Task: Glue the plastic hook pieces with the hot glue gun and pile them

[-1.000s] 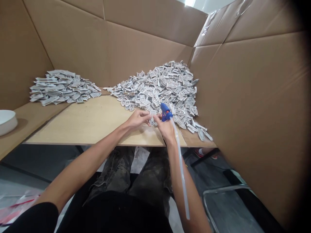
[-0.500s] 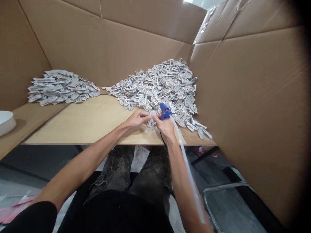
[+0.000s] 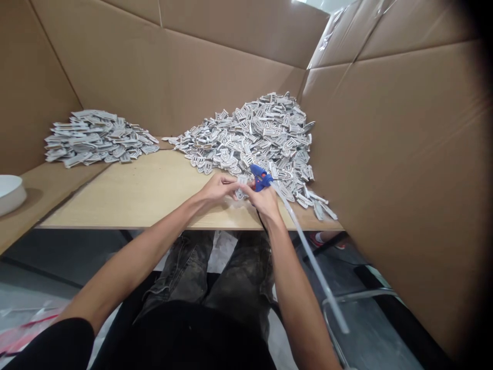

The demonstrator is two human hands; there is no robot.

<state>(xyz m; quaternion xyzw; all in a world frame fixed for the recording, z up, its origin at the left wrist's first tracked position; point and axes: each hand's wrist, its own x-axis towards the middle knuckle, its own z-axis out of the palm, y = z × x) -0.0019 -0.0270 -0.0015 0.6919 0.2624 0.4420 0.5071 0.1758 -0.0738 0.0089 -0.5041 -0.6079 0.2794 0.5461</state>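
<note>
My right hand [image 3: 265, 199] grips a blue glue gun [image 3: 260, 177] with a long clear glue stick [image 3: 308, 252] trailing back over my forearm. The gun's tip points left at a small white-grey cut-out piece [image 3: 240, 191]. My left hand [image 3: 216, 187] pinches that piece with its fingers closed, just above the light wooden table [image 3: 146, 195]. Both hands meet near the table's front edge, right in front of a big heap of similar grey-white pieces [image 3: 258, 141].
A smaller pile of the same pieces [image 3: 92, 136] lies at the back left. A white bowl [image 3: 10, 192] stands at the far left edge. Cardboard walls [image 3: 389, 154] enclose the table at the back and on both sides. A metal chair frame [image 3: 354, 303] shows below right.
The glue stick's free end has swung out to the right as my right hand tilted the gun. The hands stay together at the same spot.
</note>
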